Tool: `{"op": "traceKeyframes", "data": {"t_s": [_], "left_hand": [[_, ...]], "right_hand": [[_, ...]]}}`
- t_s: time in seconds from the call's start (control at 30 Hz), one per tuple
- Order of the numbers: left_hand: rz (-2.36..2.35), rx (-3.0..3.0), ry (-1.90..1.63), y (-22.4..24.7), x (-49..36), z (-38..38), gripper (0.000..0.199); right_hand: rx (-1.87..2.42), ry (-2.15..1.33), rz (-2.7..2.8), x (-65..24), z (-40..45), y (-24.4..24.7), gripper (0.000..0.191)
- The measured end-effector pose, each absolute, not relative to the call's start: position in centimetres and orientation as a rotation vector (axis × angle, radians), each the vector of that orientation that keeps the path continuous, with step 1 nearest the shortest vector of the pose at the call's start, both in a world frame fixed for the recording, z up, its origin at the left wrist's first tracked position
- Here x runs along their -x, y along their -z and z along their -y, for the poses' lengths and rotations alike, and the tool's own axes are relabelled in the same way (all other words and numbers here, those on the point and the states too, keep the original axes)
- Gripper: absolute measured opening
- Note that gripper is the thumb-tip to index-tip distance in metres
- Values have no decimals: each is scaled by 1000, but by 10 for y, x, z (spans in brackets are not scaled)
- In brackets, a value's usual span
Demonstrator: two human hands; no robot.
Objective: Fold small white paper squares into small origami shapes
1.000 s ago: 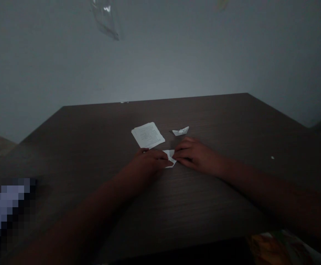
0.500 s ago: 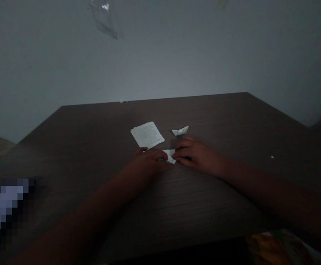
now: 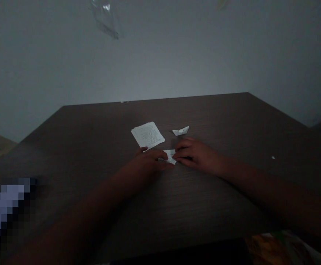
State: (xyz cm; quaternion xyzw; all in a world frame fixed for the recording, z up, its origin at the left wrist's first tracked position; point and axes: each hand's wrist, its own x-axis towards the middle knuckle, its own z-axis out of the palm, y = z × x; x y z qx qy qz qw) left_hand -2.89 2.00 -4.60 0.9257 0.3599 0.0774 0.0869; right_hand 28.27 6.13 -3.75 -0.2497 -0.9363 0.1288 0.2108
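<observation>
A small folded piece of paper (image 3: 170,156) lies on the dark wooden table between my hands. My left hand (image 3: 150,160) is closed on its left side, thumb along the near edge and fingertips on top. From the right, my right hand (image 3: 192,152) pinches the paper with thumb and fingertips, hiding that end. A stack of printed paper squares (image 3: 148,135) lies just beyond my left hand, whose outer finger touches or nearly touches its near corner. Past my right fingers rests a small folded paper boat (image 3: 181,131), apart from the hand.
The brown table (image 3: 215,114) reaches to a grey wall (image 3: 177,55). A pixelated bright object (image 3: 4,206) lies at the left. One tiny white scrap (image 3: 273,157) is on the right, another scrap (image 3: 124,101) at the back edge. A clear plastic bag (image 3: 105,18) hangs on the wall.
Both hands stay on the folded paper in nearly the same pose. The whole view has shifted very slightly.
</observation>
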Motion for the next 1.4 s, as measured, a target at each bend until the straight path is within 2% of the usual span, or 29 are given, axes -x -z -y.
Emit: {"op": "traceKeyframes", "data": {"t_s": [0.47,0.73,1.0,1.4], "left_hand": [[-1119,-2799,-20,34,27,-17,49],[-1102,-2684,-122,17,18,-15,45],[-1091,-2685,-247,27,22,-18,45],[-1125,-2803,-55,28,21,-16,49]], "right_hand": [[762,-319,2651,-283,-60,36,19],[783,-263,2671,-283,-59,37,21],[799,-225,2713,-282,-58,37,23],[839,-232,2697,-280,-58,38,23]]}}
